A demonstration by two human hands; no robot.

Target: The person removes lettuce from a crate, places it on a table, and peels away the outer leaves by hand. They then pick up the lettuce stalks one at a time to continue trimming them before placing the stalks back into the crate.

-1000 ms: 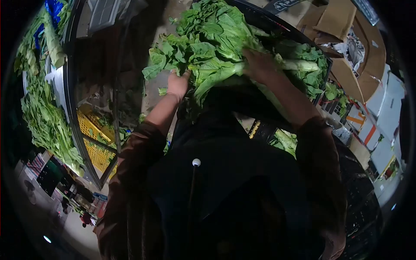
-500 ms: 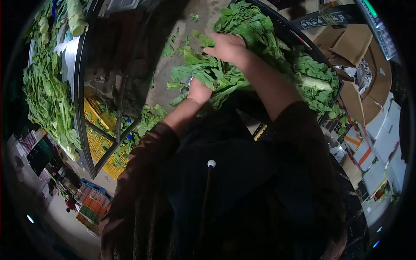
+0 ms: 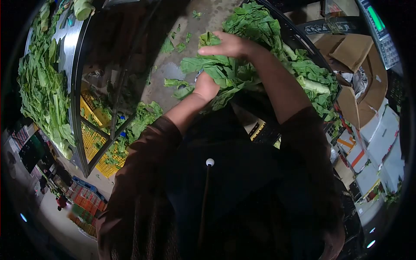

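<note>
A leafy green stalk lies between my two hands at the upper middle. My left hand is wrapped round its underside, fingers partly hidden by the leaves. Above it my right hand has thumb and fingers spread apart, with a yellowish leaf at the fingertips. More leafy stalks lie in a black crate on the right, beside my right forearm.
A metal-edged table at the left bears a heap of greens. Below it stands a yellow crate with leaves. Loose leaves lie on the floor. At the right are a cardboard box and a scale.
My right hand has opened wider, its thumb apart from the fingers. The stalk and my left hand have shifted slightly right. Fewer leaves hang out at the left of the stalk.
</note>
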